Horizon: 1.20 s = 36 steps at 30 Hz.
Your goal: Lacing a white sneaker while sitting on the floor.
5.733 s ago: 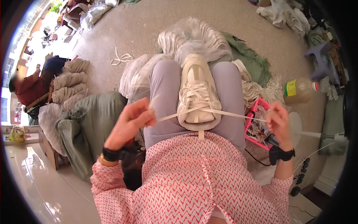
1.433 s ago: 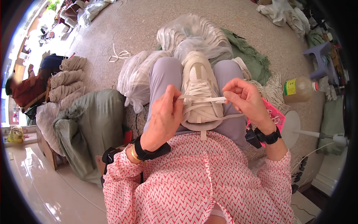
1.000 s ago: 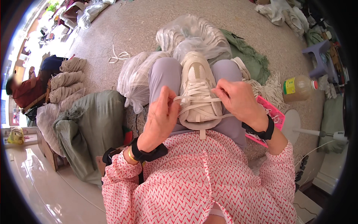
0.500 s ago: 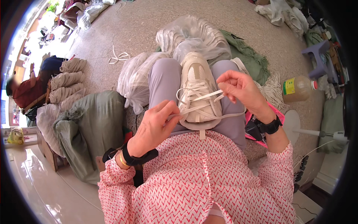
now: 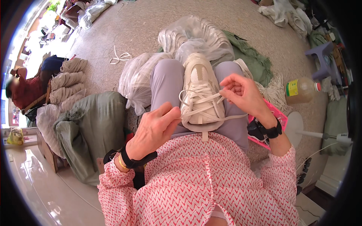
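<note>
A cream lace-up sneaker (image 5: 197, 73) lies across my lap between my knees, its toe pointing away from me. Its pale flat shoelace (image 5: 200, 109) criss-crosses the tongue and forms loose loops at the left side. My left hand (image 5: 155, 126) is closed at the near left of the shoe, with a lace end pinched between thumb and fingers. On the other side, my right hand (image 5: 243, 94) pinches another stretch of lace beside the upper eyelets; its fingertips partly cover it. A loose lace length runs right over my thigh, below that hand.
Ahead lie plastic-bagged shoes (image 5: 194, 35) on a green cloth. A bundle of laces (image 5: 277, 92), a pink basket (image 5: 281, 116) and a liquid-filled jug (image 5: 301, 89) stand right. Green sacks (image 5: 94, 132) and shoe stacks (image 5: 69, 83) are left, near another seated person (image 5: 28, 88).
My left hand has turned, its back now more upward. My right hand has shifted slightly, and the lace between it and the shoe looks shorter. The person at far left has moved their arms.
</note>
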Tool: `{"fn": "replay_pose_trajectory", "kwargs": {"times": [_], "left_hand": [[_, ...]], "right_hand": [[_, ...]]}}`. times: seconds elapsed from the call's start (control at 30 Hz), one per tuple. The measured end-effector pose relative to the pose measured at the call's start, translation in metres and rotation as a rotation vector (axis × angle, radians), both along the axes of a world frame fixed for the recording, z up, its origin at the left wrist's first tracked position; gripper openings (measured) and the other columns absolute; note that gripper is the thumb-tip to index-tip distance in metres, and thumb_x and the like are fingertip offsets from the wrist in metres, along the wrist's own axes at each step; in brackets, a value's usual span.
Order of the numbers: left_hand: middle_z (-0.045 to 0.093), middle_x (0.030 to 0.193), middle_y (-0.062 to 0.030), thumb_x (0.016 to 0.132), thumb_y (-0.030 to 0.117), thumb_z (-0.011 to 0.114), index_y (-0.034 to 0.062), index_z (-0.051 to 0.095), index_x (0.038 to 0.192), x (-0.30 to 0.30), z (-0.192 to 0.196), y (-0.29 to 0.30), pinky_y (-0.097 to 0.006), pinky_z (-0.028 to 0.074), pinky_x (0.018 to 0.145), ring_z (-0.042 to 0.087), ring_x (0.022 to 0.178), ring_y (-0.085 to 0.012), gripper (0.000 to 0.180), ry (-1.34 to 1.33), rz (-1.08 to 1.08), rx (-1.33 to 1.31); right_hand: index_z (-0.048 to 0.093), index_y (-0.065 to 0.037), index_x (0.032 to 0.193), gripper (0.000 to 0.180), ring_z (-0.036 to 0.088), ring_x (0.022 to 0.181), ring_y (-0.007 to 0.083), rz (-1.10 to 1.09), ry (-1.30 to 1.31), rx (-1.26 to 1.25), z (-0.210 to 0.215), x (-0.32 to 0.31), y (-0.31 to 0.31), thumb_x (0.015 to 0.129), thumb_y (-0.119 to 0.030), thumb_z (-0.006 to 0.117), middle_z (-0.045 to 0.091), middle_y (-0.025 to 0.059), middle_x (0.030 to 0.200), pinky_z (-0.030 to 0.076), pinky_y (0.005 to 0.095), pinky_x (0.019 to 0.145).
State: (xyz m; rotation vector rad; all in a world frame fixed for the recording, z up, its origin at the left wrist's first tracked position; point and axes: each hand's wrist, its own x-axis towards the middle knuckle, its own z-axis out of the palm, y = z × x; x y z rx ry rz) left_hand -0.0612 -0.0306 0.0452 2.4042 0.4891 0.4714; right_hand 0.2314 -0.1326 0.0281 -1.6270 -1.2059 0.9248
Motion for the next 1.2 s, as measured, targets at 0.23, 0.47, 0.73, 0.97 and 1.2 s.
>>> {"fn": "replay_pose_trajectory", "kwargs": {"times": [0.23,0.47,0.73,0.97,1.2], "left_hand": [[0.050,0.082,-0.0133,0.091,0.003,0.070,0.0032,0.057,0.098,-0.004,-0.003,0.002,-0.046,0.046,0.060,0.058,0.072,-0.0361,0.015,-0.047,-0.006,0.013],[0.054,0.084,-0.0128,0.089,-0.003,0.072,0.0013,0.058,0.092,-0.004,-0.002,0.000,-0.042,0.047,0.064,0.058,0.073,-0.0343,0.014,-0.039,0.007,0.035],[0.055,0.083,-0.0126,0.086,-0.003,0.073,0.0014,0.059,0.090,-0.003,0.004,0.003,-0.042,0.048,0.065,0.059,0.075,-0.0338,0.015,-0.040,0.035,0.100],[0.056,0.080,-0.0128,0.087,-0.001,0.074,0.0012,0.059,0.091,-0.024,0.007,0.015,-0.041,0.048,0.070,0.060,0.078,-0.0329,0.015,0.067,0.040,0.082],[0.061,0.080,-0.0130,0.086,-0.002,0.070,-0.0002,0.061,0.089,-0.050,0.010,0.029,-0.041,0.048,0.073,0.061,0.081,-0.0325,0.010,0.145,0.131,0.019]], "right_hand": [[0.067,-0.002,0.101,0.024,0.061,0.059,0.0092,0.033,-0.205,-0.206,0.032,-0.021,-0.054,0.085,-0.011,0.082,0.071,0.0041,0.084,0.049,0.0274,0.056],[0.066,-0.004,0.105,0.026,0.067,0.065,0.0201,0.126,-0.368,-0.107,0.040,-0.034,-0.066,0.084,-0.009,0.080,0.068,0.0092,0.084,0.050,0.0352,0.057],[0.071,-0.006,0.101,0.013,0.066,0.070,0.0289,0.063,-0.681,0.152,0.043,-0.023,-0.061,0.088,-0.004,0.075,0.066,0.0090,0.089,0.052,0.0388,0.062],[0.075,0.000,0.102,0.012,0.065,0.070,0.0255,-0.108,-0.626,0.140,0.028,0.015,-0.082,0.091,-0.001,0.073,0.068,0.0109,0.087,0.051,0.0331,0.064],[0.075,0.003,0.104,0.013,0.059,0.067,0.0152,-0.216,-0.528,0.044,0.014,0.047,-0.102,0.092,0.000,0.071,0.068,0.0091,0.084,0.046,0.0288,0.062]]}}
